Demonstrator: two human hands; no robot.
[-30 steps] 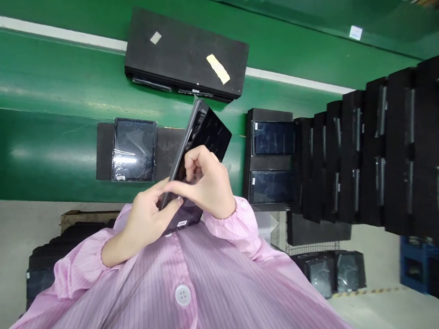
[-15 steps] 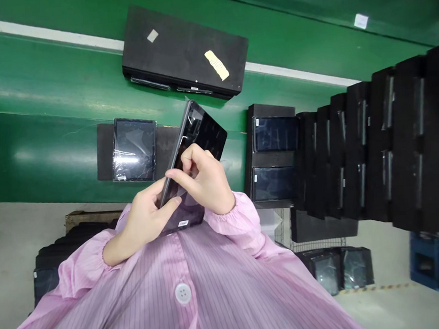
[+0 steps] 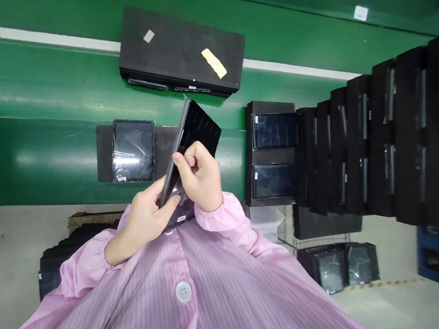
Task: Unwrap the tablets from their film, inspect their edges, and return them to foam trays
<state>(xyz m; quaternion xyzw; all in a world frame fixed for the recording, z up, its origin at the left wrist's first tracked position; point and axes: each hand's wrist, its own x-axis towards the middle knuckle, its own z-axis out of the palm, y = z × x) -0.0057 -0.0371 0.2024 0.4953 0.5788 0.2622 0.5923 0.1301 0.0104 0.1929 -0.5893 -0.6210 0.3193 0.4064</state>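
My left hand (image 3: 142, 213) grips the lower part of a dark tablet (image 3: 200, 128), thumb over the screen side. The tablet is tilted, its long grey side edge turned up, its lower end close to my shirt; a small white label shows there. My right hand (image 3: 202, 178) is curled closed over the screen, thumb and forefinger at the side edge. Whatever lies between those fingers is hidden. Clear film sticks out a little at the tablet's top corner. Left of it, another tablet (image 3: 135, 156) in clear film lies on a black foam block (image 3: 105, 153).
A long black foam block (image 3: 182, 48) with a yellow paper strip stands at the back of the green bench (image 3: 53, 172). Rightward, a foam tray (image 3: 274, 156) holds two tablets, beside a row of upright black trays (image 3: 377, 142). A blue crate (image 3: 432, 256) stands at lower right.
My right hand has slid up and slightly left along the tablet's edge, its fingers curling tighter. The tablet has tipped slightly left. My left hand keeps its hold.
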